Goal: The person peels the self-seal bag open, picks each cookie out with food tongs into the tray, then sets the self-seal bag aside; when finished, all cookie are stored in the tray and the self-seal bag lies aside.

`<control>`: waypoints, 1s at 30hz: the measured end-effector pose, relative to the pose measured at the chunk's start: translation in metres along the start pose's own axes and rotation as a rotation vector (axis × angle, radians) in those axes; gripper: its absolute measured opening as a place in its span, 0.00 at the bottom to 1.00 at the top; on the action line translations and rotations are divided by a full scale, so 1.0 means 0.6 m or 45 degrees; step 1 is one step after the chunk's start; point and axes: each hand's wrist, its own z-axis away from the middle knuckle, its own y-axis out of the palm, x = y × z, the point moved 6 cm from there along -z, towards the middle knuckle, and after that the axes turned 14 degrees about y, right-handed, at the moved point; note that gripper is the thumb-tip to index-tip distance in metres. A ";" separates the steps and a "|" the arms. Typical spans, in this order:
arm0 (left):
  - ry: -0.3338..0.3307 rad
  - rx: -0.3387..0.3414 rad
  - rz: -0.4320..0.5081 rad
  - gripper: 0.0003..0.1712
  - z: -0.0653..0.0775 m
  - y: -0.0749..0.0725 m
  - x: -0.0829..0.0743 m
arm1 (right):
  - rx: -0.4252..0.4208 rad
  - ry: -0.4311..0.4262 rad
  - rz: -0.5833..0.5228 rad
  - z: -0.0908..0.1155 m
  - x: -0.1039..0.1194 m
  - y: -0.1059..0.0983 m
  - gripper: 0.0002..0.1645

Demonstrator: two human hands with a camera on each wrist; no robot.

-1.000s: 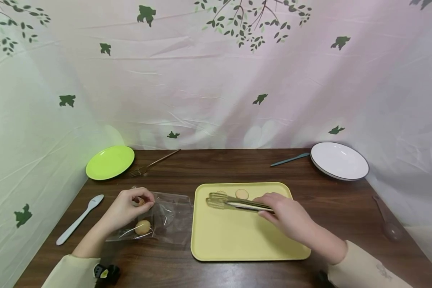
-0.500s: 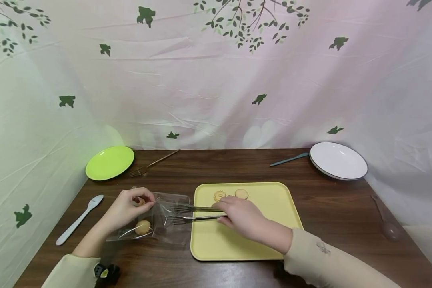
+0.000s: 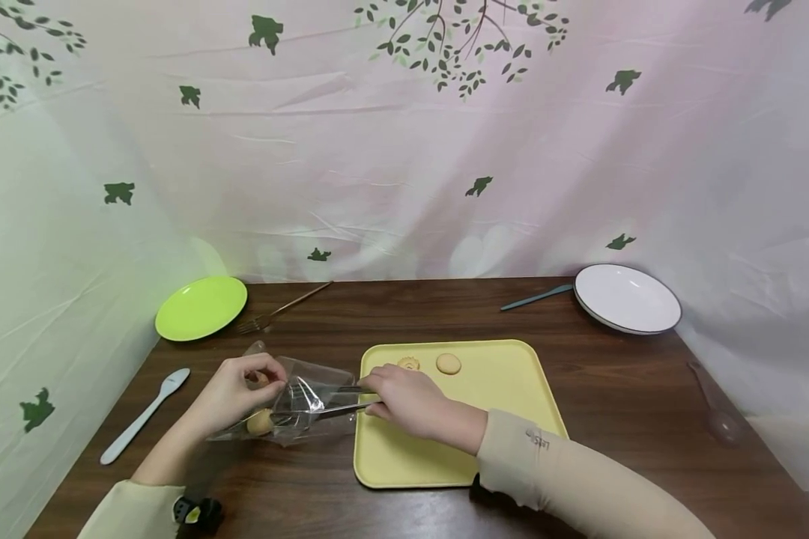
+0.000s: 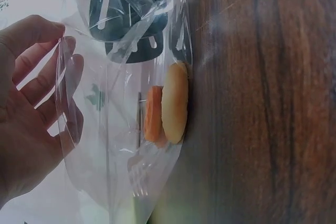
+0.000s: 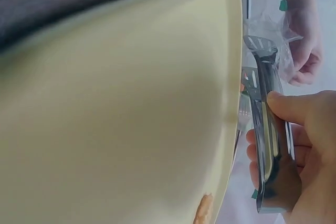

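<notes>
My left hand point(image 3: 239, 389) pinches the edge of a clear plastic bag point(image 3: 326, 376) between thumb and fingers, holding it up. Two cookies lie inside the bag: a pale round cookie point(image 4: 175, 103) and, beside it, an orange-brown cookie point(image 4: 152, 115). My right hand point(image 3: 404, 397) grips metal tongs point(image 5: 270, 129) over the left edge of the yellow tray point(image 3: 512, 404). The slotted tong heads point(image 4: 128, 11) reach into the bag's mouth, and no cookie shows between them. On the tray lie a flower-shaped cookie point(image 3: 409, 363) and a round cookie point(image 3: 448, 364).
A green plate point(image 3: 201, 308) and a copper-coloured fork point(image 3: 286, 307) lie at the back left, with a white knife point(image 3: 144, 415) nearer the front. At the back right are a blue-green knife point(image 3: 535, 297) and white plates point(image 3: 627, 298). A brown spoon point(image 3: 721, 425) lies far right.
My right hand has carried the tongs left from above the tray into the bag's mouth. The left hand has kept its pinch on the bag.
</notes>
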 end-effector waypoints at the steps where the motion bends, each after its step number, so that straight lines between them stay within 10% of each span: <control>1: -0.003 0.000 -0.004 0.06 0.000 0.000 0.000 | 0.003 0.009 -0.001 0.000 -0.003 0.001 0.20; 30: -0.039 -0.012 0.002 0.07 -0.004 0.002 -0.020 | 0.024 -0.116 0.053 -0.037 0.058 0.025 0.21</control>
